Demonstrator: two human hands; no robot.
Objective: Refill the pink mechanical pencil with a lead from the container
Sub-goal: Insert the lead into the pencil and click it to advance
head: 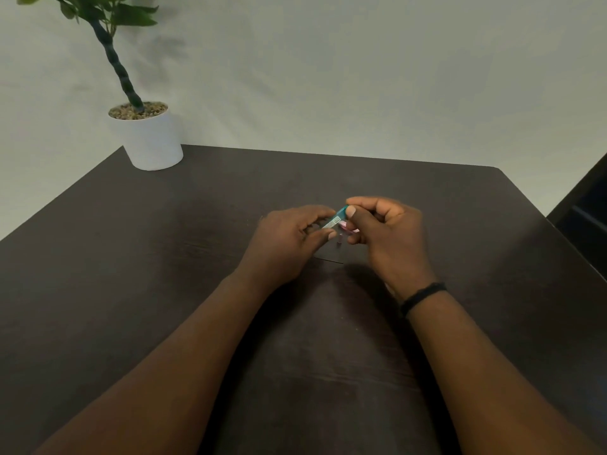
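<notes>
- Lead container (335, 219), teal cap, labelled body: pinched between left hand (289, 239) and right hand (387, 236), above dark surface (164, 257).
- Left grip: closed on container body.
- Right grip: closed on teal cap end.
- Pink mechanical pencil (348, 227): partly hidden just behind right fingers.
- Potted plant (147, 136): far left corner.
- Black wristband (422, 298): right wrist.

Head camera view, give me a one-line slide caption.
Both hands, left hand and right hand, grip a teal-capped lead container above a dark table, potted plant behind.
</notes>
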